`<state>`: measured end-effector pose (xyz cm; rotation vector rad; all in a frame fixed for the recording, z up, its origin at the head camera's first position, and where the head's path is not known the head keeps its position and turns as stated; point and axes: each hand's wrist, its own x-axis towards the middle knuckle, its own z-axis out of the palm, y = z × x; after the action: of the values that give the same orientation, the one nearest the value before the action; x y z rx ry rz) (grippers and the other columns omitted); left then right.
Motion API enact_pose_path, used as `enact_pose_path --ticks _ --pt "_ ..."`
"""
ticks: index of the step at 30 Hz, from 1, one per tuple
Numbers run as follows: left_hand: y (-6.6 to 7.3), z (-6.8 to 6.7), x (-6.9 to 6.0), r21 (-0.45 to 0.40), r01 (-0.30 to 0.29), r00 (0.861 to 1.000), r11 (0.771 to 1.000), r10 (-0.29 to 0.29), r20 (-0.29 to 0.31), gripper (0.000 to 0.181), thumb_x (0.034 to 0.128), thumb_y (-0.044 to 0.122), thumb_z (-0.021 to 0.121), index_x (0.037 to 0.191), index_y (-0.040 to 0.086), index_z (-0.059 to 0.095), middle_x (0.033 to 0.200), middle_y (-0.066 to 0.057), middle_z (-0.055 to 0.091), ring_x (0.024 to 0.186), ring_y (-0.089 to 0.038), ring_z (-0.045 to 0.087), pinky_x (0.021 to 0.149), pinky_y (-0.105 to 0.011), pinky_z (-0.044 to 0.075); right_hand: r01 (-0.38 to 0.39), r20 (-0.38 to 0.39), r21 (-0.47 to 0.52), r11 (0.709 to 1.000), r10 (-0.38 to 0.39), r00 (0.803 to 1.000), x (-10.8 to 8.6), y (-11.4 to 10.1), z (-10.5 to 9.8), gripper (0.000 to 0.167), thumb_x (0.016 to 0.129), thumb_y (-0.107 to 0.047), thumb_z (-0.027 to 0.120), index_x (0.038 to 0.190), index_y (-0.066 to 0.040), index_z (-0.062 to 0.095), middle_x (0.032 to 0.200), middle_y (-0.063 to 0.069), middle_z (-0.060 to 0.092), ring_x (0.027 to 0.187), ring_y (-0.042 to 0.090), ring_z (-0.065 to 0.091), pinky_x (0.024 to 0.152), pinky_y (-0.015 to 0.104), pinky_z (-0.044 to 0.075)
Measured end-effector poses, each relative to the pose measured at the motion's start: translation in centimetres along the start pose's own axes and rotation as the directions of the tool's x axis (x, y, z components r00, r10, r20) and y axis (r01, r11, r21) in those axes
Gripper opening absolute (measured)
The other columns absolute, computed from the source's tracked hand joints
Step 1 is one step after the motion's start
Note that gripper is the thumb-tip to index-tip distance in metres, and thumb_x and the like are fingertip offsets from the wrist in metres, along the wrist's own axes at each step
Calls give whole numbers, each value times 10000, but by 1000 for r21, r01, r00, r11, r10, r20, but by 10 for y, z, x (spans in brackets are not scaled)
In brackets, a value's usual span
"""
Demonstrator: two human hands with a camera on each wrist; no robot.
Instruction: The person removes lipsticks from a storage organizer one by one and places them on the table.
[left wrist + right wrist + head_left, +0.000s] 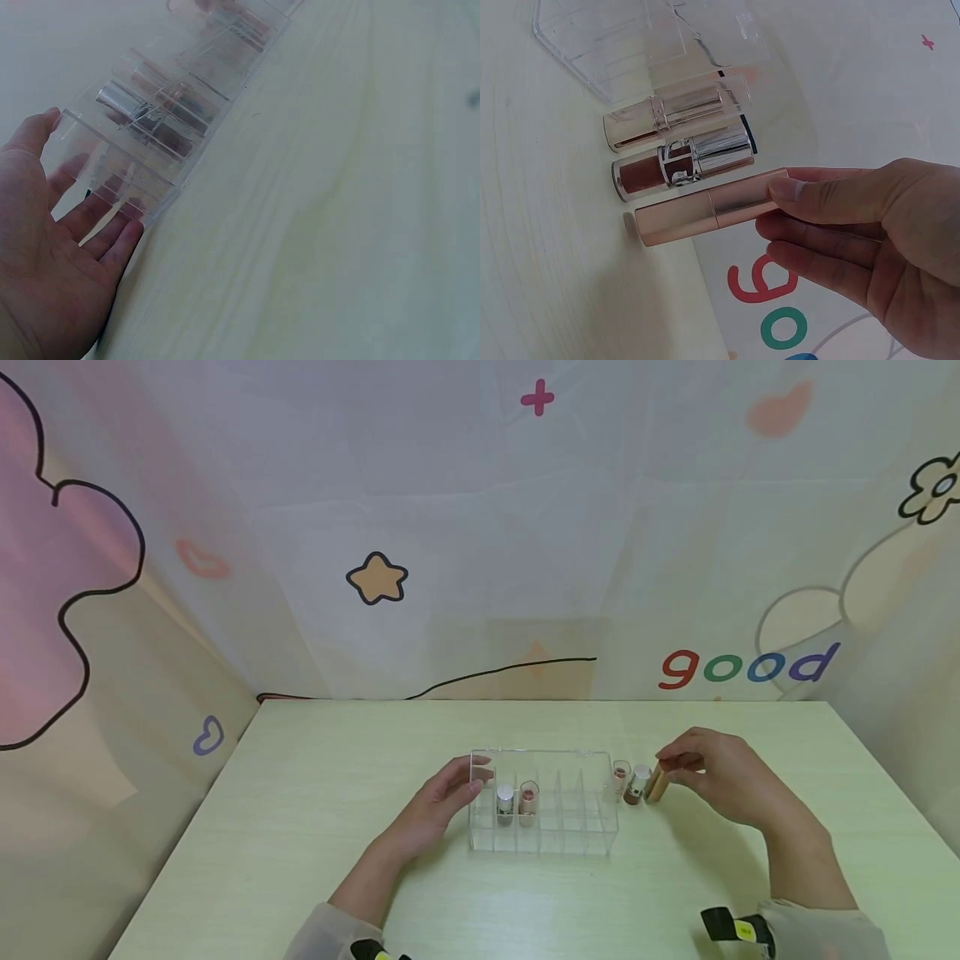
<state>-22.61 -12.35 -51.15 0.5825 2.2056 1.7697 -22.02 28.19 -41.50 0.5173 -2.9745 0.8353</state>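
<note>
A clear divided box (592, 842) stands on the table, holding a silver-capped tube (505, 806) and a clear-capped pinkish tube (528, 802) in separate compartments. My left hand (435, 806) grips the box's left end, thumb and fingers around it, as the left wrist view also shows. Between thumb and fingers, my right hand (855, 232) pinches the upper end of a rose-gold lipstick tube (697, 214), its lower end at or just above the table. Beside it stand a silver-capped tube with a brown base (682, 166) and a clear-capped tube (667, 116), nearest the box.
The pale wooden table (300, 827) extends around the box. Behind it hangs a printed cloth (480, 527) with a star, hearts and the word "good". A strapped device (738, 928) sits at my right sleeve.
</note>
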Motion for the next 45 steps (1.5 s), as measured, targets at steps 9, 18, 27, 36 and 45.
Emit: enact_pose_path --ticks 9,18,27,36,45 --pt "-1 0 1 1 -7 1000 1000 7 1 459 1103 337 511 1529 179 442 1487 -77 587 1435 -285 514 1211 -517 359 5 4 1 1000 -5 1000 1 1 2 183 906 -25 767 1087 -54 776 1017 13 720 916 174 696 773 184 554" --pt "-1 0 1 -3 -13 1000 1000 13 3 466 1103 336 513 1533 174 437 1491 -75 583 1434 -283 513 1210 -515 359 10 12 -8 1000 -10 1000 2 2 3 185 904 -36 773 1087 -58 776 1016 0 720 912 163 694 772 204 560" --pt "-1 0 2 2 -8 1000 1000 8 0 471 1102 346 512 1534 174 437 1486 -68 588 1428 -279 519 1209 -521 353 21 7 -13 1000 -21 1000 2 3 4 173 899 -32 773 1068 -71 779 1008 -1 721 897 150 686 767 214 562" --pt "1 1 1 6 -4 1000 1000 4 -7 470 1102 339 512 1532 164 441 1481 -73 593 1427 -283 522 1208 -521 357 16 24 -7 1000 -16 1000 1 1 3 188 908 -53 768 1096 -55 775 1025 8 729 912 158 698 780 238 570" --pt "1 1 0 17 4 1000 1000 -4 -9 471 1102 353 510 1534 176 440 1484 -57 592 1425 -273 524 1208 -516 356 0 31 -15 1000 1 1000 0 -1 1 238 916 -72 770 1153 -46 768 1065 36 730 988 252 725 905 491 598"
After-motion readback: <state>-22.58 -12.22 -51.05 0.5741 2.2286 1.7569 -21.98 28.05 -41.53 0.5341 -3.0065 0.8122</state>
